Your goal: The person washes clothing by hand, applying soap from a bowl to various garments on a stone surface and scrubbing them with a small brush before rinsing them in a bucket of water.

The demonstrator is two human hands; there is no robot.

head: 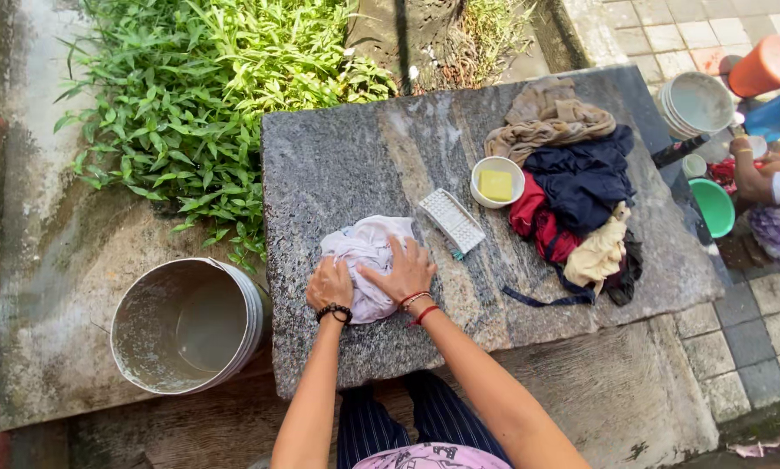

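On the grey stone counter (346,165), seen from my head camera, both my hands press down on a bundled pale lilac-white cloth (365,252) that lies near the front edge, just left of the middle. My left hand (330,285) cups the near left side of the bundle, its grip curled over the fabric, and my right hand (404,271) lies flat across the right side with fingers spread, so neither hand is clamped shut; both bear on the cloth from above. To work it well, I judge that I should keep my weight over the heels of my palms, push the bundle away along the stone and roll it back, and hold it far enough from the edge that it does not slide off toward my knees. A white scrubbing brush (451,221) lies just beside the cloth to the right, within easy reach of my right hand, and a white bowl (497,181) with a yellow soap bar (496,185) sits a little beyond it. Further right is a heap of other laundry (581,182) in tan, navy, red and cream, well apart from my bundle. Down to the left stands a metal bucket (188,323) with water in it, close to the counter. At the far right edge another person's arm (750,174) shows among coloured tubs.
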